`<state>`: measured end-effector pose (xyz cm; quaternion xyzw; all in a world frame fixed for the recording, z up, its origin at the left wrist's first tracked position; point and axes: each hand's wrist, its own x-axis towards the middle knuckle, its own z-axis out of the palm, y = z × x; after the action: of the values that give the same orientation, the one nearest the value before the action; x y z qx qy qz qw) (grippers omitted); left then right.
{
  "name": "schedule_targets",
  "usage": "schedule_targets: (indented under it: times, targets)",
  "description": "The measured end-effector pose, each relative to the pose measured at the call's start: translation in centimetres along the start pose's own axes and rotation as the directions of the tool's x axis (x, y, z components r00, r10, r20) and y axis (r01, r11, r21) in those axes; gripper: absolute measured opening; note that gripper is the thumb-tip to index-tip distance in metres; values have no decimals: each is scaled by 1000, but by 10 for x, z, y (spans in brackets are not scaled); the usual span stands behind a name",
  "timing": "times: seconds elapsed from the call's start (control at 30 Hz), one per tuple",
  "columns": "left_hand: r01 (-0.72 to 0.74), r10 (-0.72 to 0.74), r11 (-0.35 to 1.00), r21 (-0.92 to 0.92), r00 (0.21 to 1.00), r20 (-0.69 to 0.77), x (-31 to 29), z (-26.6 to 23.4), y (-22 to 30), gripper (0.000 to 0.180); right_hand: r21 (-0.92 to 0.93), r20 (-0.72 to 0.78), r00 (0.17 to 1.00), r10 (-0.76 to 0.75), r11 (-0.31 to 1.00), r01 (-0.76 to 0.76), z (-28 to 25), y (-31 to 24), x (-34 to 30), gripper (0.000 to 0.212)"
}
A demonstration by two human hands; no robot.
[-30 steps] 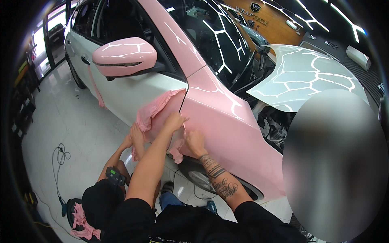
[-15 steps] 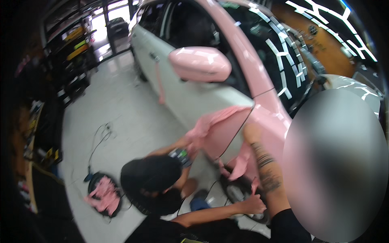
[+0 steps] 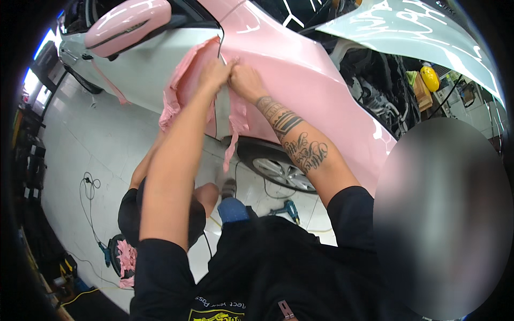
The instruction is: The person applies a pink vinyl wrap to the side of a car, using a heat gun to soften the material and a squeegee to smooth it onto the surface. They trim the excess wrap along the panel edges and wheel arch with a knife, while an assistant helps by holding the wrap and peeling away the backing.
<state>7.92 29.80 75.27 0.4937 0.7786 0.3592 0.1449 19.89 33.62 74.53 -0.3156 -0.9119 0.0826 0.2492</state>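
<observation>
Both hands meet at the front edge of the pink fender (image 3: pixel 300 80), beside the door gap. My left hand (image 3: pixel 215 76) is closed with its fingertips at the film's edge. Right beside it, my right hand (image 3: pixel 246 82) is closed in a fist on the pink film (image 3: pixel 238 115), which hangs below as a loose, crumpled strip. Bare pale car body shows between the gap and this strip. On the door (image 3: pixel 134 69), more peeled pink film (image 3: pixel 174 101) hangs bunched, with a co-worker's arm (image 3: pixel 144 163) reaching to it.
The co-worker (image 3: pixel 128 216) crouches to my left, mostly behind my left arm. A heat gun (image 3: pixel 289 210) lies by the front wheel (image 3: pixel 278 171). Cables run over the floor; a black bin (image 3: pixel 113 251) holds pink film scraps. The hood (image 3: pixel 407 32) stands raised at right.
My view has swung right and toward the fender. My left hand has risen from beside the wheel to join my right hand at the film's edge.
</observation>
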Motion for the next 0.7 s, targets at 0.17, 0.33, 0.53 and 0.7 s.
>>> schedule_targets:
  times: [0.17,0.33,0.53,0.7]
  targets:
    - [-204,237,969,-143,931,277,30,-4,-26,60,8,-17,998,-59,998,59,1,2,-12,32]
    - [-251,259,965,-82,959,112,14,7,-27,42,-24,97,977,-190,981,194,-17,8,-7,35]
    - [-373,372,927,40,901,-222,1,27,-28,30,-169,194,981,23,986,11,-54,-18,60,32]
    - [-344,323,939,-23,900,-292,-10,33,-13,24,-374,349,932,96,926,45,-43,-37,92,24]
